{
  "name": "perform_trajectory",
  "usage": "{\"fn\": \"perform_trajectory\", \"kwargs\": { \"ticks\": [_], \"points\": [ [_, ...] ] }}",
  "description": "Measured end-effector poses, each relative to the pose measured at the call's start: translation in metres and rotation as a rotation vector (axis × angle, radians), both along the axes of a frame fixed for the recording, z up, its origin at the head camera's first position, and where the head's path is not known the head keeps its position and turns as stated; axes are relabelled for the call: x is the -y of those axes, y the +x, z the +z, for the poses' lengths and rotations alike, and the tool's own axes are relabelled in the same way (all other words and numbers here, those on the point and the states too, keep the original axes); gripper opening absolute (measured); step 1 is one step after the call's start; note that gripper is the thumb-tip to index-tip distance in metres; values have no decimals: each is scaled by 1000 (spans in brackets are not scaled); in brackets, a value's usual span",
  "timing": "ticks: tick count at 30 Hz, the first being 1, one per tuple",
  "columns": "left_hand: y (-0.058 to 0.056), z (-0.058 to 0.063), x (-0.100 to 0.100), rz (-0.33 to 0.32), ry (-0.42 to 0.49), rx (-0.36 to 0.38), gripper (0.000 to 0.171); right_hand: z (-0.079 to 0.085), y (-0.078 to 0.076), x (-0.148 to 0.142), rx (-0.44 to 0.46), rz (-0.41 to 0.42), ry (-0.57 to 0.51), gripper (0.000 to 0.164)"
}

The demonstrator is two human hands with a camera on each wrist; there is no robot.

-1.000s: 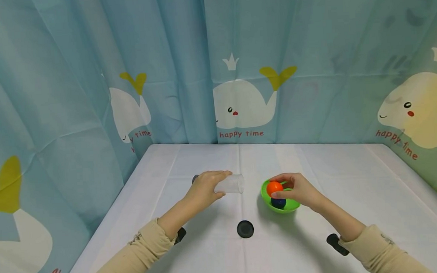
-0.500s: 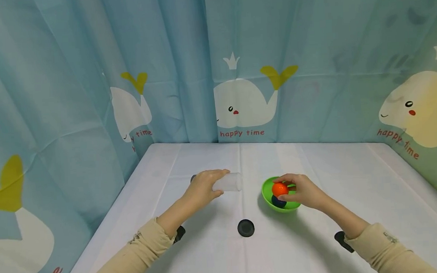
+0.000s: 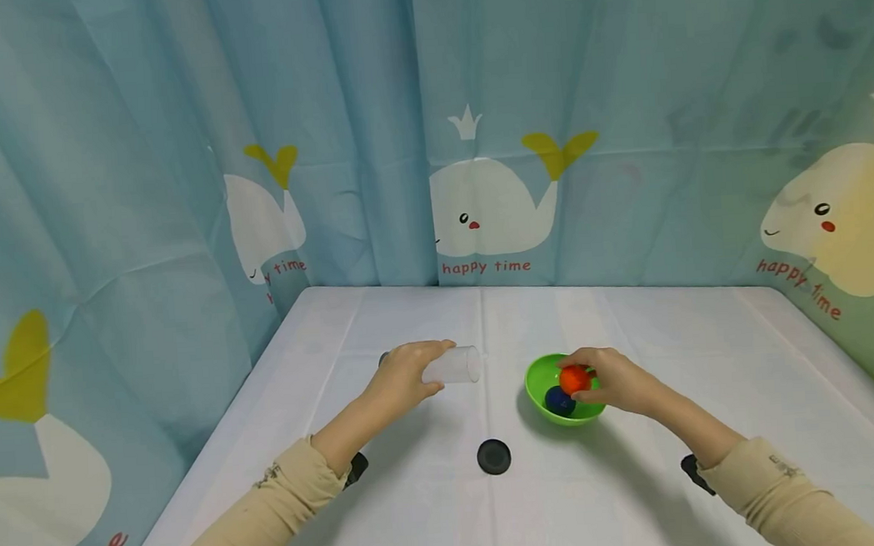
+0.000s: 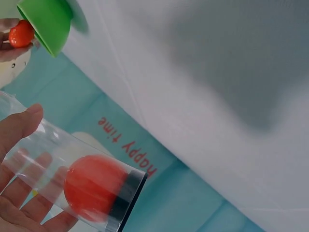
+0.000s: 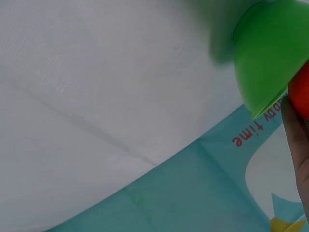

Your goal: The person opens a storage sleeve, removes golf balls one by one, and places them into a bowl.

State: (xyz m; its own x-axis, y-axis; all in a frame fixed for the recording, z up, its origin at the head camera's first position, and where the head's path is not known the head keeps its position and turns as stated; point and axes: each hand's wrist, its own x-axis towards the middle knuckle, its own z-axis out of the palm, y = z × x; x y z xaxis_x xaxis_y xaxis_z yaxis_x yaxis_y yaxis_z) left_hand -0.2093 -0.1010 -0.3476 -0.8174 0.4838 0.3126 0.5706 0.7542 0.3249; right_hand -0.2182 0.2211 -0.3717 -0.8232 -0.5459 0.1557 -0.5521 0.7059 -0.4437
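My left hand (image 3: 406, 375) grips a clear plastic tube (image 3: 458, 365), which lies sideways in the air with its open end toward the right. A red ball (image 4: 91, 188) sits inside it, up against the black cap (image 4: 126, 200) at the other end. Over the right half of a green bowl (image 3: 537, 378), my right hand (image 3: 615, 381) pinches an orange ball (image 3: 574, 380) between thumb and fingers. A dark blue ball (image 3: 559, 402) lies in the bowl, partly overlapped by the orange one in the head view.
A black round lid (image 3: 493, 457) lies flat on the white-covered table (image 3: 422, 516), in front of and between the hands. A blue curtain (image 3: 368, 127) with printed whales closes off the back and sides.
My right hand has shifted right across the bowl with the orange ball, uncovering more of the blue ball. The left hand and tube have drifted slightly left.
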Motion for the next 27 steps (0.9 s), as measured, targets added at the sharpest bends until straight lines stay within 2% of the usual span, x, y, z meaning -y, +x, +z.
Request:
{"fn": "perform_trajectory", "kwargs": {
  "ticks": [6, 13, 23, 27],
  "points": [
    [-1, -1, -1, -6, -7, 4, 56, -1, -1, 0, -59, -28, 126, 37],
    [-2, -1, -2, -9, -6, 13, 56, -2, -3, 3, -28, -9, 178, 34],
    [-1, -2, -5, -20, -3, 9, 56, -7, -8, 3, -62, -3, 277, 32],
    [-3, -1, -6, -25, -8, -4, 56, -7, -9, 4, -41, 6, 293, 30]
  ]
}}
